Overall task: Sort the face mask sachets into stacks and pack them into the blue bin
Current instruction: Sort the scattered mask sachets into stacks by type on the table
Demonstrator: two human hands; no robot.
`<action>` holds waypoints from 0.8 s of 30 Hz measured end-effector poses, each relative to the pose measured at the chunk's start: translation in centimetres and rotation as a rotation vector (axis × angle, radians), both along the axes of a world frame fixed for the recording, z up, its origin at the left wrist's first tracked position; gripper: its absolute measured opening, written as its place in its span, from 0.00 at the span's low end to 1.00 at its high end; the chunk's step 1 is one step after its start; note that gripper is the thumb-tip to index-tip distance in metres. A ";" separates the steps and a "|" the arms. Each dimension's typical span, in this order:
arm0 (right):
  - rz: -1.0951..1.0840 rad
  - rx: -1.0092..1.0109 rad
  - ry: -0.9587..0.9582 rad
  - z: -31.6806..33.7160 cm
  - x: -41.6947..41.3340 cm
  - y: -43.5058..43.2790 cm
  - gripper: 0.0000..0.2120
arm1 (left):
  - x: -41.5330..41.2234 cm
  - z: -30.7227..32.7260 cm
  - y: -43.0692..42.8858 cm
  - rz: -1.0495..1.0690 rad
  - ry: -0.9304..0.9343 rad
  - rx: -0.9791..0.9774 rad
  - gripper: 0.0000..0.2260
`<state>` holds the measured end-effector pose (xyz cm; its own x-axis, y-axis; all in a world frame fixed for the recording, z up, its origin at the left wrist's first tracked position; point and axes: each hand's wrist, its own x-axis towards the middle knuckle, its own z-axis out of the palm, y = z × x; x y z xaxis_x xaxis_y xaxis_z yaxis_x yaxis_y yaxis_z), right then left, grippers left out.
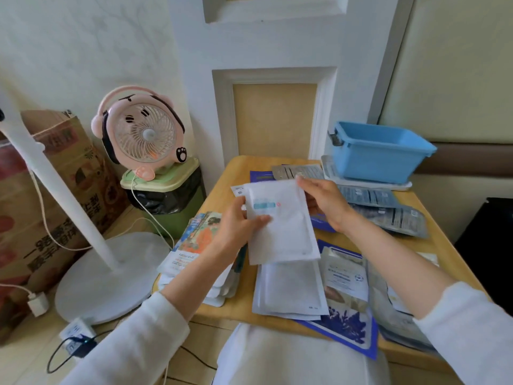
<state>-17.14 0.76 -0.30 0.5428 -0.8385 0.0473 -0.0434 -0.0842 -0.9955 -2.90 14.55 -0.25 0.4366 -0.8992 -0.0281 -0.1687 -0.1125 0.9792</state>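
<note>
A white face mask sachet [286,226] with a small blue label is held up over the small wooden table [241,301]. My left hand [238,226] grips its left edge with the thumb on top. My right hand [324,201] pinches its upper right corner. Under it lies a stack of white sachets [290,290]. A stack of illustrated sachets [194,245] lies at the table's left edge. Grey sachets [388,212] lie at the right, and blue-bordered sachets [344,326] at the front right. The blue bin [380,154] stands at the back right on a white lid.
A pink desk fan [141,134] sits on a green waste bin [166,195] left of the table. A white floor-fan stand [108,276], cardboard boxes [52,195], and a power strip with cables [77,334] fill the floor at the left. A dark object stands at the right.
</note>
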 end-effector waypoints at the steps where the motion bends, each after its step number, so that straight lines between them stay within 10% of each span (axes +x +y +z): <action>1: -0.025 -0.042 0.080 -0.2 -0.1 -0.4 0.15 | -0.5 -0.3 0.1 -0.036 -0.081 0.094 0.18; 8: -0.040 -0.306 0.489 -4.1 1.1 -2.3 0.05 | -3.2 -4.2 0.0 -0.122 -0.601 0.350 0.28; 15: 0.230 -0.744 0.831 -5.1 4.8 -3.6 0.19 | -3.6 -4.4 0.5 -0.089 -1.282 0.238 0.22; 20: 0.385 -0.924 0.932 -6.0 6.6 -4.2 0.21 | -1.9 -5.3 0.2 -0.258 -1.242 -0.201 0.10; 24: 0.329 -1.362 1.089 -6.8 7.4 -3.8 0.15 | -1.1 -6.0 0.8 -0.542 -1.255 -0.126 0.19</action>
<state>-9.74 -3.02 -7.10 0.9220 -0.3768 0.0893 -0.3870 -0.8887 0.2460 -4.01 15.35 -6.21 -0.2956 -0.9308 0.2148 -0.9346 0.3284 0.1367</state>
